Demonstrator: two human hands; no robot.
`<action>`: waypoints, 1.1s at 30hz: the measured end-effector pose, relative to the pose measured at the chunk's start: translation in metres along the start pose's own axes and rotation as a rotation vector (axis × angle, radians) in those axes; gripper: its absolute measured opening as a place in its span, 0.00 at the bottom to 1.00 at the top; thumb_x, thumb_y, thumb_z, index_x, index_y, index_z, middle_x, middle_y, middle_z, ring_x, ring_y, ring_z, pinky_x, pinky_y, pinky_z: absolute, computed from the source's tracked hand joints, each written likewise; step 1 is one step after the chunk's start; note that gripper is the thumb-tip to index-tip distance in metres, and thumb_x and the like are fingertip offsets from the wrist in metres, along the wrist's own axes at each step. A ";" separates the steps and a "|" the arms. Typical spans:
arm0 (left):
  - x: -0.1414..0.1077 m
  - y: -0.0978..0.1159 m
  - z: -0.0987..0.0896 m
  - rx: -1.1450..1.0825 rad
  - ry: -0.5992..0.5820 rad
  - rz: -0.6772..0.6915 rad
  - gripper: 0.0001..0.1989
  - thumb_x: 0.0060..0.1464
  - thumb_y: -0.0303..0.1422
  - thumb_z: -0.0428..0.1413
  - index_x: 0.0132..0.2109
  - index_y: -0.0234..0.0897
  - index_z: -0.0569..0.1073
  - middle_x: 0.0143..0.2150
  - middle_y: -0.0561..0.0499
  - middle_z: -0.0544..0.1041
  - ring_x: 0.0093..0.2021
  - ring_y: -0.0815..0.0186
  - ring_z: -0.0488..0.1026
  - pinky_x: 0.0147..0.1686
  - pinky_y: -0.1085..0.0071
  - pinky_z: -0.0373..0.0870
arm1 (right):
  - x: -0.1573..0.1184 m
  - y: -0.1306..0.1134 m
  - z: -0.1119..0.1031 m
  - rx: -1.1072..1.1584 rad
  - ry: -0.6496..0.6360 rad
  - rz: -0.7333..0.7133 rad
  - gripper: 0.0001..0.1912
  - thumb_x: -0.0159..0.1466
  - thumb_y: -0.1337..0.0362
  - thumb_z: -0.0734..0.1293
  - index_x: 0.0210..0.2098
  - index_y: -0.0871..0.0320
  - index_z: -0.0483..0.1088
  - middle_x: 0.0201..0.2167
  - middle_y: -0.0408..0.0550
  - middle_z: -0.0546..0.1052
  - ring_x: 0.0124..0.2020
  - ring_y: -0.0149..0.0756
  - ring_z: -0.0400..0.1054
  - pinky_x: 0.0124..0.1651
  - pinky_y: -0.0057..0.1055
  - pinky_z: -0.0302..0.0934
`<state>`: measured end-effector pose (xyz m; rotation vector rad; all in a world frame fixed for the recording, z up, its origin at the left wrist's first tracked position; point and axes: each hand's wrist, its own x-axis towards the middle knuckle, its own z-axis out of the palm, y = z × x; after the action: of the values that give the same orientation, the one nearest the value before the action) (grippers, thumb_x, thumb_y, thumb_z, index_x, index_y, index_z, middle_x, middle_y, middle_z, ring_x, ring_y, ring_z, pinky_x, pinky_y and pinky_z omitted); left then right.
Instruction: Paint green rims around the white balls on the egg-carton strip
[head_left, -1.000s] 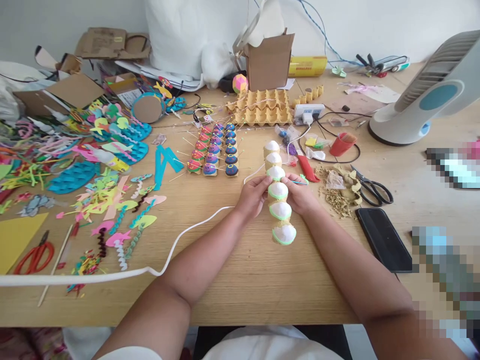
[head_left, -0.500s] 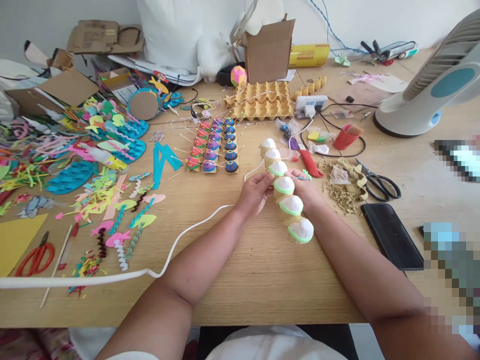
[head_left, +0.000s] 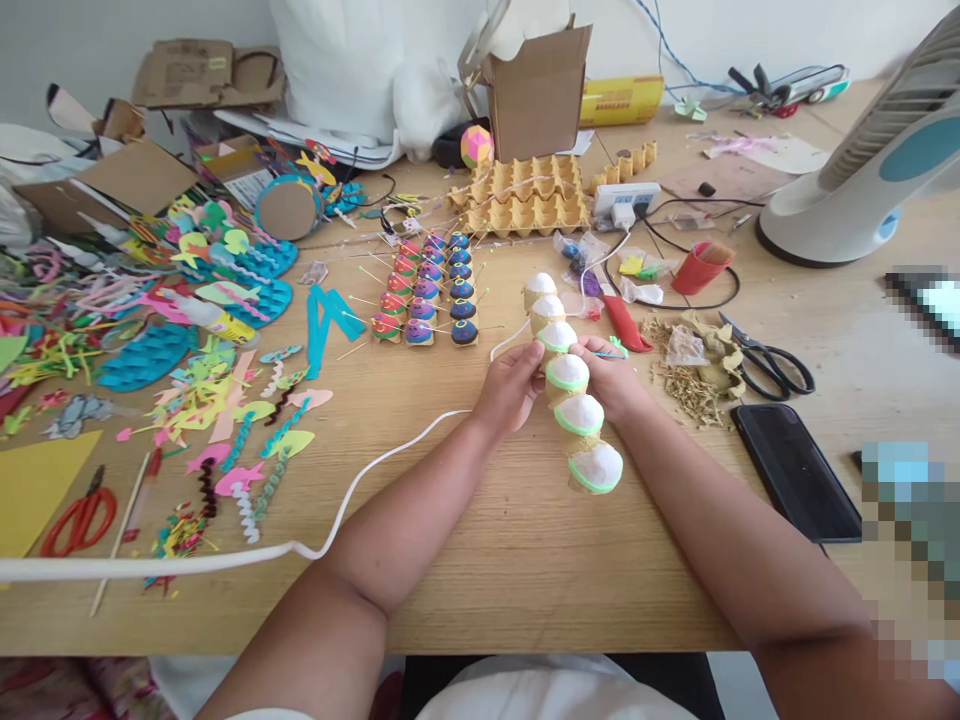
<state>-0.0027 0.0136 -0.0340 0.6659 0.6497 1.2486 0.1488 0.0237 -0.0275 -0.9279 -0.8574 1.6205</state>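
The cup strip (head_left: 568,372) lies between the person's two hands, over the wooden table (head_left: 480,590), and this placement is what matters most. Its long axis runs away from the body, tipped a little, the near end toward five to six o'clock and the far end toward eleven to twelve. Six cups with white domes are in line; the four nearer ones show green bands, while none can be made out on the two farthest. The left hand (head_left: 512,388) is clamped on the strip's nine o'clock side near the middle, thumb and fingers together. The right hand (head_left: 613,385) is at the three o'clock side, its fingers closed around a thin blue stick (head_left: 609,355) and seemingly touching the strip as well, so neither hand is clearly nearer. Bright green material (head_left: 618,346) sits by the stick's outer end. From the hands, rows of decorated cups (head_left: 424,290) stand toward ten o'clock; from the right hand, black scissors (head_left: 772,372) lie at three and a dark phone (head_left: 796,472) at four. The yellow roll (head_left: 621,100) bears red print and the glue bottle (head_left: 217,318) a yellow label, both too small to read; no brand is legible.
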 end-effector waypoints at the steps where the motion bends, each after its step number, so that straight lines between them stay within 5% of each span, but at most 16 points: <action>1: 0.000 0.000 0.000 0.007 0.015 -0.006 0.26 0.39 0.52 0.80 0.35 0.36 0.85 0.29 0.55 0.80 0.28 0.73 0.73 0.29 0.75 0.68 | 0.000 0.000 0.000 0.018 0.009 0.000 0.31 0.38 0.43 0.89 0.29 0.52 0.75 0.24 0.37 0.80 0.26 0.30 0.71 0.34 0.33 0.71; 8: 0.002 0.000 -0.002 0.049 0.101 0.004 0.24 0.35 0.48 0.82 0.31 0.36 0.85 0.27 0.54 0.82 0.27 0.72 0.74 0.29 0.73 0.67 | 0.000 0.000 0.000 0.030 0.020 -0.023 0.28 0.38 0.46 0.90 0.25 0.54 0.77 0.23 0.37 0.80 0.25 0.27 0.69 0.30 0.29 0.66; 17: -0.001 0.005 -0.001 0.037 0.049 -0.032 0.26 0.32 0.49 0.83 0.33 0.37 0.86 0.29 0.55 0.82 0.28 0.73 0.74 0.31 0.75 0.70 | 0.004 0.004 -0.006 0.016 0.016 -0.058 0.28 0.36 0.46 0.90 0.27 0.54 0.80 0.25 0.37 0.82 0.27 0.27 0.72 0.33 0.28 0.67; 22: 0.000 0.004 -0.006 0.061 -0.051 -0.033 0.23 0.40 0.53 0.80 0.34 0.42 0.87 0.29 0.53 0.82 0.29 0.70 0.74 0.32 0.71 0.70 | 0.004 0.003 -0.006 -0.037 0.032 -0.098 0.27 0.39 0.44 0.89 0.24 0.53 0.79 0.24 0.38 0.80 0.25 0.27 0.69 0.31 0.29 0.64; 28: 0.001 0.001 -0.008 0.070 -0.017 -0.011 0.22 0.39 0.51 0.81 0.32 0.42 0.85 0.30 0.54 0.81 0.28 0.71 0.71 0.32 0.71 0.67 | 0.003 0.001 -0.004 -0.002 -0.011 -0.050 0.29 0.36 0.43 0.90 0.25 0.54 0.79 0.24 0.38 0.80 0.26 0.28 0.69 0.32 0.29 0.64; 33: -0.004 0.003 -0.004 0.056 -0.052 0.001 0.24 0.48 0.56 0.76 0.38 0.41 0.86 0.31 0.52 0.81 0.30 0.68 0.71 0.32 0.70 0.65 | 0.002 0.000 -0.002 0.015 0.008 -0.060 0.29 0.36 0.44 0.90 0.25 0.54 0.78 0.24 0.38 0.79 0.26 0.28 0.68 0.32 0.29 0.64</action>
<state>-0.0080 0.0105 -0.0339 0.7424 0.6435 1.2136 0.1505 0.0253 -0.0290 -0.8888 -0.8586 1.5689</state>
